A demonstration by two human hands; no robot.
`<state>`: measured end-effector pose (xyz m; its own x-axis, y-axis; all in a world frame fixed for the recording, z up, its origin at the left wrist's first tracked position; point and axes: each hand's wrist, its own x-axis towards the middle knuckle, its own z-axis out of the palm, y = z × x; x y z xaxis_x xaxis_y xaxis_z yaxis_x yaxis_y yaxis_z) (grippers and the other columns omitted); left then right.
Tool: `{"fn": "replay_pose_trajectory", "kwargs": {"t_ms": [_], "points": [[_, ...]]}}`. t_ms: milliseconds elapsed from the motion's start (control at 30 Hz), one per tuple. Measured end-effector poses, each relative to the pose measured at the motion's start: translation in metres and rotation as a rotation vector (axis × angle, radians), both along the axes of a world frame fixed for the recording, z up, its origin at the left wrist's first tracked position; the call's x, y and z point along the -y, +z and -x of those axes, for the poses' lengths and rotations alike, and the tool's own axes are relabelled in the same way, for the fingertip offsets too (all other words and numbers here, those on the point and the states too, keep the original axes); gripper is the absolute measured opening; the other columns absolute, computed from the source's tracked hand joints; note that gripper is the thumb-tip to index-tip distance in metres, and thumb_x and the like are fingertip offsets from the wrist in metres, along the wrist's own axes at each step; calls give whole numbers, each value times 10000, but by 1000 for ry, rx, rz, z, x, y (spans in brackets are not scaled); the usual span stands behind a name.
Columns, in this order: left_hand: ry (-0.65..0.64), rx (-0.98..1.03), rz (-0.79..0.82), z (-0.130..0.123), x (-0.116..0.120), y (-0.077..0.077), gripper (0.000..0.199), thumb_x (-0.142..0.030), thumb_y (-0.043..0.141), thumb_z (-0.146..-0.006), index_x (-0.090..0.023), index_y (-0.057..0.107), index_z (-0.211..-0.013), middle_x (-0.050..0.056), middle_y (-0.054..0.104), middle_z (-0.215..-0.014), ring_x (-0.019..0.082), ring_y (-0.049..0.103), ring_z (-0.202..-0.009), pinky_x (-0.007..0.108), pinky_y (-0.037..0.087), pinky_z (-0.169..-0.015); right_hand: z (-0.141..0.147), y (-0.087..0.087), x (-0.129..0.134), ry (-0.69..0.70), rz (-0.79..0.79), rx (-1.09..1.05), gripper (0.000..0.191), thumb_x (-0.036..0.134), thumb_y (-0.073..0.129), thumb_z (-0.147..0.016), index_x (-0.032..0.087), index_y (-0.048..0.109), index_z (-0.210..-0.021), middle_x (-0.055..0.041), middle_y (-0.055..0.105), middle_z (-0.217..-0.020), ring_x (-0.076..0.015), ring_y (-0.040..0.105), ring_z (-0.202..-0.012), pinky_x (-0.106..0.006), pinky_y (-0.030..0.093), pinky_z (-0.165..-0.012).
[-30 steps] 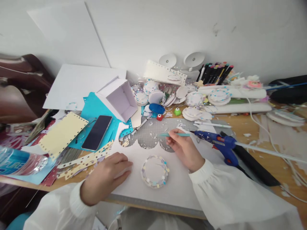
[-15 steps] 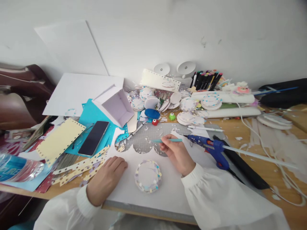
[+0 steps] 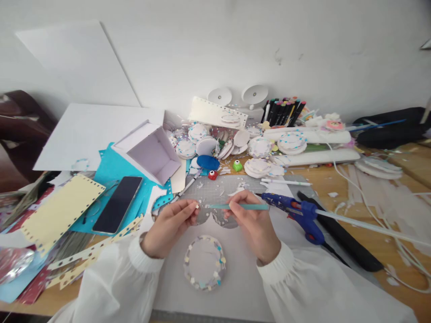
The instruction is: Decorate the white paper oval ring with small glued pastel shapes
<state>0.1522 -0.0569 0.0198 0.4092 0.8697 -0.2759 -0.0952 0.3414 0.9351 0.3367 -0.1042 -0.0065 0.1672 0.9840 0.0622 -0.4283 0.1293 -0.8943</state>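
Between the thumb and finger of my left hand [image 3: 175, 223] is a tiny white paper piece [image 3: 197, 206]. My right hand [image 3: 252, 223] pinches a teal pen-like tool [image 3: 254, 207], whose thin tip points left toward that piece. Below and between both hands, a round white disc [image 3: 204, 262] lies on white paper [image 3: 239, 287]; small white, yellow, lilac and blue pieces ring its edge. The paper's scalloped far edge rests over a grey cutting mat [image 3: 210, 190] strewn with scraps.
A blue glue gun [image 3: 305, 217] lies to the right, with a cable beyond. At left are a phone [image 3: 117, 204], punched yellow card [image 3: 63, 211] and an open box [image 3: 153, 154]. Decorated discs [image 3: 261, 147] and markers [image 3: 286, 112] crowd the back.
My left hand has risen from the paper toward the tool tip and now holds a tiny white piece. My right hand still holds the tool. The camera view has shifted slightly.
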Motion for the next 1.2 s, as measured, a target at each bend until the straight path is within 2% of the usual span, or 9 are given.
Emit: {"fn": "replay_pose_trajectory", "kwargs": {"t_ms": [133,333,467,667,1200], "points": [[-17,130,104,-9,-8,-14,276,-344,776,-716,-113,646,-792,15,548,-702,92,457,-624,224,350,-594,-2,2,0,-43,19,120,169,365,708,-767,219,625,-774,-5,631,-710,-146,601,-640,-289,471,-626],[-26,182,111,-6,-7,-24,276,-360,762,-733,-112,641,-751,12,532,-672,96,436,-621,244,330,-603,-1,2,2,-88,82,241,154,380,722,-752,239,658,-761,-26,648,-797,-149,591,-670,-279,482,-588],[-25,156,98,-4,-5,-26,280,-379,748,-743,-118,645,-750,14,544,-672,103,437,-629,257,330,-618,2,4,2,-92,137,268,154,370,743,-728,235,671,-742,-25,650,-723,-148,600,-608,-278,494,-546],[-2,170,122,-5,-6,-28,297,-390,774,-712,-122,652,-745,8,549,-666,94,436,-611,251,322,-614,4,5,4,-106,118,284,145,343,751,-720,217,681,-734,-6,610,-586,-146,595,-561,-273,494,-522],[-2,196,60,-7,-4,-26,291,-380,767,-719,-117,643,-721,2,528,-658,88,400,-595,254,286,-601,4,4,4,-145,154,299,195,394,756,-705,215,678,-715,0,598,-587,-134,573,-540,-276,469,-517]]}}
